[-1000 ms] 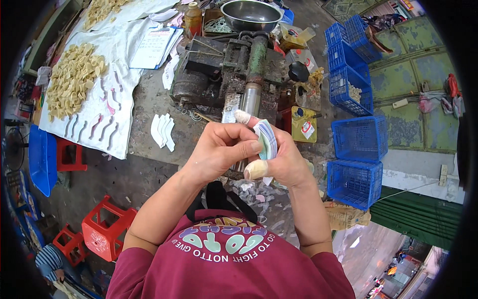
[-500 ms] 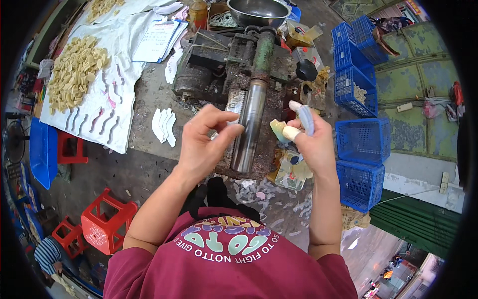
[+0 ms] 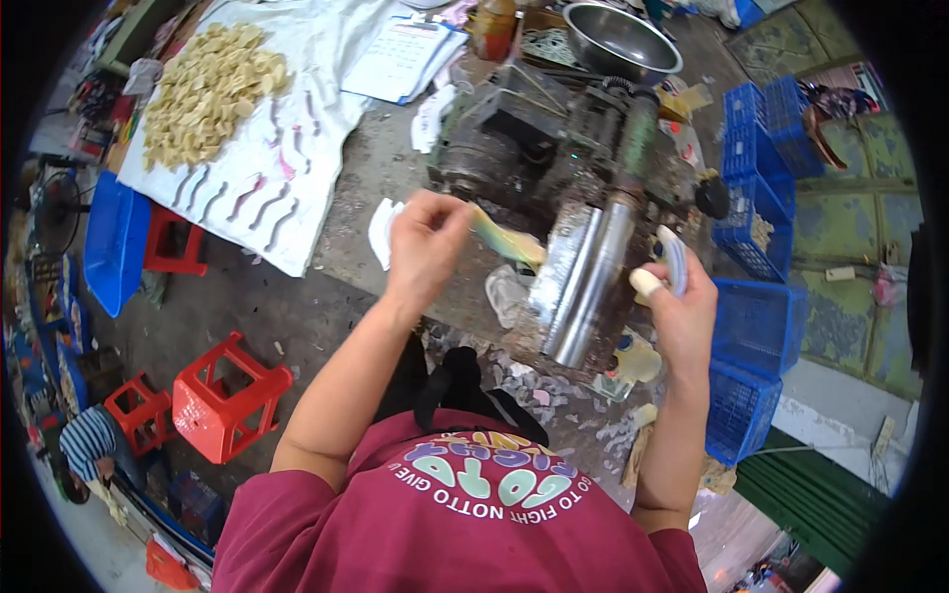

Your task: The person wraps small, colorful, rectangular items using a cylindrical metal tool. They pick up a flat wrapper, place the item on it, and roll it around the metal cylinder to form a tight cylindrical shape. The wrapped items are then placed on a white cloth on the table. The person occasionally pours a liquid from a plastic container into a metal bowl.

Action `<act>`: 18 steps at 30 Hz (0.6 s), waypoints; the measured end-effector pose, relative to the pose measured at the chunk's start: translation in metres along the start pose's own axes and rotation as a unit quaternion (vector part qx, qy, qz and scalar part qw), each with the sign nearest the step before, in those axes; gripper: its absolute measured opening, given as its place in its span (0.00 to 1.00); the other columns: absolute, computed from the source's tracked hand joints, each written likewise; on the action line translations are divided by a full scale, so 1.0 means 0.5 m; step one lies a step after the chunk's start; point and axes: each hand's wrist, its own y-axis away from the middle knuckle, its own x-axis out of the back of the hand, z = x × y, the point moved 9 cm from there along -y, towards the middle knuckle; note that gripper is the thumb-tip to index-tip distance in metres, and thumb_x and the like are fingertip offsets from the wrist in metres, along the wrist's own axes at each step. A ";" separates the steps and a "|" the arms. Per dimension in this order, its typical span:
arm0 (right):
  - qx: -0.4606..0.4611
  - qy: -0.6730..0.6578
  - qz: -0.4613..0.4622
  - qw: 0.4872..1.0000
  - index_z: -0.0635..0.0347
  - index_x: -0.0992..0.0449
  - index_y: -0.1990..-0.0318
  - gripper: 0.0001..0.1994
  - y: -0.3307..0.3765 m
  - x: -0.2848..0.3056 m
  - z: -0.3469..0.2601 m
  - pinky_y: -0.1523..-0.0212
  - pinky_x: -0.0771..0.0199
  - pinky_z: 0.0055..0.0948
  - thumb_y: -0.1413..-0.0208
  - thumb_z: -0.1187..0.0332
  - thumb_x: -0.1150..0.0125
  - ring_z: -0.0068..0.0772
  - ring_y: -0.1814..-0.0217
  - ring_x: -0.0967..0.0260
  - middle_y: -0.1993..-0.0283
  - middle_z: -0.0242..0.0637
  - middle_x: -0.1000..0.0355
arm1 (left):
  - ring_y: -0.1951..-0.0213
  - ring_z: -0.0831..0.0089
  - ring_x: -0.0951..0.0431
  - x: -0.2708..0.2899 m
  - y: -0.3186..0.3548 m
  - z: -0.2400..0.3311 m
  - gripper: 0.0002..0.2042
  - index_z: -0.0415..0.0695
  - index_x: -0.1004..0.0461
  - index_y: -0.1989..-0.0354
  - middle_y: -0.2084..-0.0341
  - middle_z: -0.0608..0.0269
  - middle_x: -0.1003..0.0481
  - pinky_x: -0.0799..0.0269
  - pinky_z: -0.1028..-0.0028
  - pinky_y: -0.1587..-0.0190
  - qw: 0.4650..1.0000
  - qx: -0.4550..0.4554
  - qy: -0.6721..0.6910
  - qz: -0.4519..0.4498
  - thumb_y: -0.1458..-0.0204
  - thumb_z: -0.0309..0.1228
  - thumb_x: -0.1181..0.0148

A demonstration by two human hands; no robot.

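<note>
Thin curved strip (image 3: pixel 506 237), yellow shading to pale green and blue, slightly blurred, just off centre toward one o'clock. One end pinched in left hand (image 3: pixel 427 247) at eleven o'clock, thumb and fingers closed together; other end out toward four o'clock, over metal plate (image 3: pixel 565 252) beside steel rollers (image 3: pixel 595 287); cannot tell whether touching plate. Right hand (image 3: pixel 685 311) at three o'clock, partly curled, thumb and finger in off-white coverings, clamped round stack of lavender-grey pieces (image 3: pixel 677 265).

Versus half a second ago: yellow-green piece then by right thumb, three o'clock side of rollers; now on nine o'clock side, in left hand. Rollers now leaning more toward one o'clock in view.

Further out: white curved pieces (image 3: pixel 382 232) at ten o'clock on grey surface (image 3: pixel 390 163), partly behind left hand; beyond, white cloth (image 3: pixel 316 59) with heap of beige pieces (image 3: pixel 210 94).
</note>
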 end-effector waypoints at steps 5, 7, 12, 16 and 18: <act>0.019 0.023 0.020 0.999 0.66 0.31 0.44 0.27 0.016 -0.006 -0.018 0.68 0.36 0.18 0.55 0.75 0.35 0.13 0.70 0.37 0.71 0.25 0.29 | 0.68 0.68 0.28 0.221 -0.052 -0.029 0.03 0.42 0.24 0.71 0.72 0.63 0.29 0.34 0.71 0.64 0.906 -0.233 -0.307 0.177 0.53 0.24 0.36; 0.012 0.012 0.017 1.000 0.66 0.31 0.43 0.28 0.022 -0.019 -0.025 0.68 0.36 0.17 0.55 0.75 0.34 0.13 0.70 0.38 0.72 0.25 0.30 | 0.64 0.62 0.27 0.241 -0.047 -0.088 0.04 0.44 0.25 0.72 0.70 0.60 0.28 0.35 0.65 0.58 0.866 -0.241 -0.413 0.151 0.55 0.25 0.36; -0.008 -0.014 0.015 1.000 0.65 0.32 0.42 0.31 0.032 -0.027 -0.032 0.70 0.38 0.16 0.57 0.75 0.31 0.12 0.72 0.39 0.73 0.22 0.33 | 0.56 0.60 0.29 0.213 0.004 -0.212 0.09 0.45 0.25 0.66 0.63 0.59 0.29 0.39 0.62 0.52 0.860 -0.187 -0.474 0.018 0.58 0.25 0.40; 0.047 -0.049 -0.014 0.998 0.63 0.34 0.40 0.36 0.037 -0.042 -0.050 0.74 0.40 0.16 0.60 0.73 0.25 0.11 0.75 0.42 0.76 0.19 0.38 | 0.54 0.59 0.30 0.127 0.027 -0.085 0.15 0.42 0.25 0.60 0.61 0.56 0.29 0.39 0.62 0.50 0.896 -0.210 -0.383 0.078 0.60 0.22 0.42; 0.051 -0.085 -0.061 0.993 0.63 0.34 0.41 0.37 0.045 -0.077 -0.060 0.74 0.41 0.15 0.62 0.71 0.23 0.11 0.75 0.44 0.75 0.19 0.38 | 0.61 0.67 0.27 0.022 0.015 -0.007 0.08 0.40 0.23 0.65 0.68 0.60 0.26 0.34 0.69 0.56 0.990 -0.084 -0.097 -0.058 0.55 0.26 0.37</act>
